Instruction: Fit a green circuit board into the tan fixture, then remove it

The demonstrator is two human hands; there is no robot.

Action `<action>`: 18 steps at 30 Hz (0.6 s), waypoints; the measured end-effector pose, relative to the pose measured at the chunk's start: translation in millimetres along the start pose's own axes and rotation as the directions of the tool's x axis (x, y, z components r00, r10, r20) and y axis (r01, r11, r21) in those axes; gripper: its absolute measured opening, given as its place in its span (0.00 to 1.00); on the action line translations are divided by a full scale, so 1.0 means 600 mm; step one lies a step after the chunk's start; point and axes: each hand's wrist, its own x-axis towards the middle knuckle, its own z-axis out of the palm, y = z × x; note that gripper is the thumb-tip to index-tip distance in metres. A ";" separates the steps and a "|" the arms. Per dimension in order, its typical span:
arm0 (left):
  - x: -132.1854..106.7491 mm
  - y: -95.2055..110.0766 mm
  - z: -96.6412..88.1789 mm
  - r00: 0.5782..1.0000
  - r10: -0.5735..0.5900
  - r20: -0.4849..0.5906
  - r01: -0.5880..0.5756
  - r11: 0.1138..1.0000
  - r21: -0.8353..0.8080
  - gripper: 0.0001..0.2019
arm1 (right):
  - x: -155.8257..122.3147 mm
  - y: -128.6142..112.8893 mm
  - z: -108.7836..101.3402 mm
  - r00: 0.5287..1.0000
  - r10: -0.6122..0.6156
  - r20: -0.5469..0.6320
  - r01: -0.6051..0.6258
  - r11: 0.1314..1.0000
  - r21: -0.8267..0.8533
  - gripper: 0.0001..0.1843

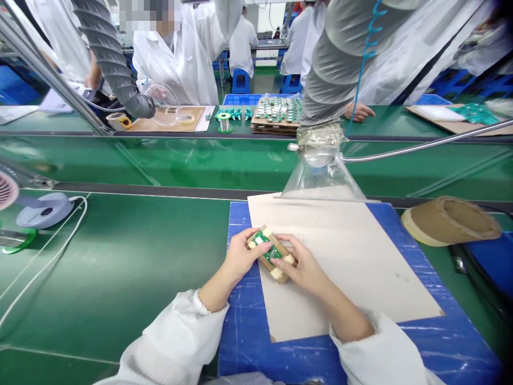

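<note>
Both of my hands grip a small taped block (283, 276) that carries a green circuit board (273, 253) on its top. My left hand (239, 254) wraps the block's far left end, its thumb lying across the board. On the near right end, my right hand (303, 266) presses its thumb beside the board's lower edge, fingers along the far side. Pale tape covers the block's ends. The block is held above the left part of a light cardboard sheet (352, 267), which lies on a blue mat (248, 342). What the fingers touch underneath is hidden.
A clear fume hood (323, 174) hangs over the sheet's far edge. Right of the mat lies a cardboard tube ring (452, 220); at left stand a small fan (44, 210) and its white cable. Across the divider, a stack of boards (276, 110) sits near a solder spool (224, 123) and co-workers.
</note>
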 end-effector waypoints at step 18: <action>-0.003 0.014 0.007 0.998 -0.069 0.011 0.070 0.997 -0.027 0.22 | -0.002 0.000 0.003 0.998 0.062 -0.026 -0.062 0.998 0.019 0.22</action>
